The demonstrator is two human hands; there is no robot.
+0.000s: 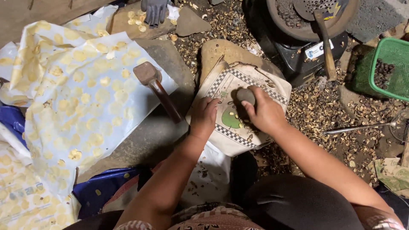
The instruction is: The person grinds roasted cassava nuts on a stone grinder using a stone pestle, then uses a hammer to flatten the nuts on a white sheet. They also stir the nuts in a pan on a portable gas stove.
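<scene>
the right hand (pixel 265 111) is closed around a small rounded grey stone (pixel 246 96), which is gripped between thumb and fingers and held over a cloth (pixel 260 83) with a checkered border and a green patch. the cloth is draped over a flat tan rock (pixel 221 51). the left hand (pixel 204 117) is laid on the cloth just beside the stone, fingers curled together and pressed down at the cloth's left part; whether anything is pinched beneath them cannot be told. small pale fragments are seen on the cloth between the two hands. a mallet (pixel 156 87) with a blocky head and dark handle is lying left of the left hand, on a grey slab (pixel 170 55). a sheet covered with flattened yellow pieces (pixel 81 102) is spread further left. a dark roasting pan (pixel 306 21) is set on a black burner at top right, and a green basket (pixel 390 68) stands at the right edge. a gloved hand (pixel 155 10) of another person is visible at the top.
</scene>
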